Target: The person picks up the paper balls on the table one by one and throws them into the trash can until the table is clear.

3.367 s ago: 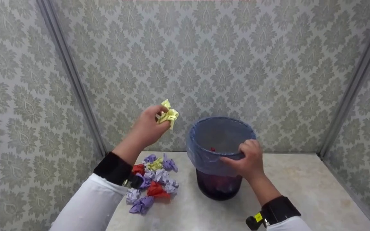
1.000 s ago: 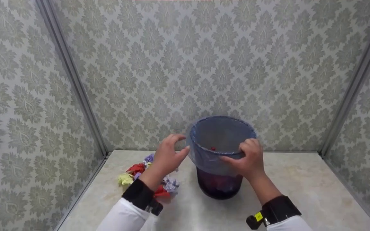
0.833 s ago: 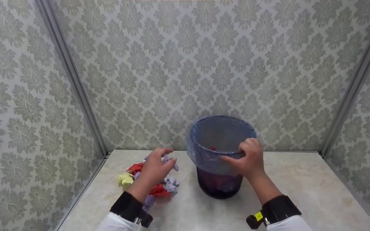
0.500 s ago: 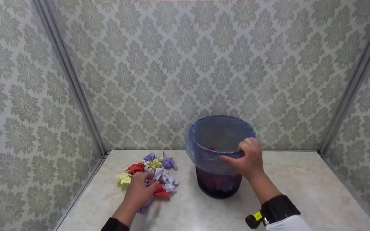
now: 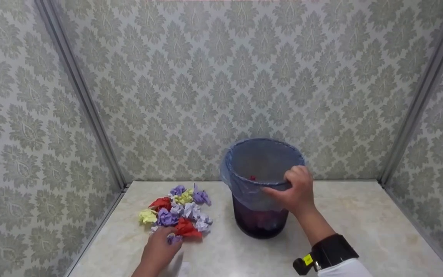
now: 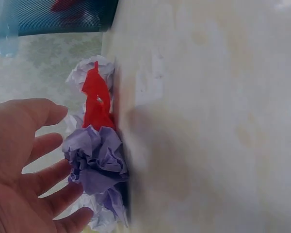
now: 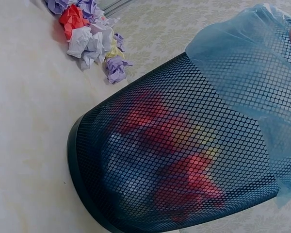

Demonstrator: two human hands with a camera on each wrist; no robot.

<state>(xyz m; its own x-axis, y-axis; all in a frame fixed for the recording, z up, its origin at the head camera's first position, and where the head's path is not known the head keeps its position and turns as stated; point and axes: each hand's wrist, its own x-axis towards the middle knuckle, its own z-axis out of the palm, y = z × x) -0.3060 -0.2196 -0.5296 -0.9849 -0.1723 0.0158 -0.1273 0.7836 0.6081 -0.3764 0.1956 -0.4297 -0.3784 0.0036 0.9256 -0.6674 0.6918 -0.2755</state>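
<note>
My left hand (image 5: 159, 248) is at the near side of a pile of crumpled paper, by a purple paper ball (image 5: 174, 239). In the left wrist view its fingers (image 6: 48, 177) are spread beside that purple ball (image 6: 94, 158), fingertips right at its edge. A crumpled red paper (image 5: 187, 227) lies just beyond. My right hand (image 5: 298, 190) grips the near right rim of a dark mesh wastebasket (image 5: 262, 223), thumb outside over the blue plastic liner (image 5: 244, 192). Through the mesh in the right wrist view show red, yellow and whitish paper balls (image 7: 189, 182).
Further paper balls lie left of the basket: a yellow one (image 5: 147, 216), another red (image 5: 160, 204), a purple one (image 5: 201, 197) and several pale ones (image 5: 192, 211). The marbled tabletop (image 5: 360, 223) ends at a patterned wall panel (image 5: 221, 96) behind, with side panels left and right.
The yellow paper that my left hand held earlier is out of it. That hand has come back from the basket's rim, down and left to the pile. My right hand stays on the rim.
</note>
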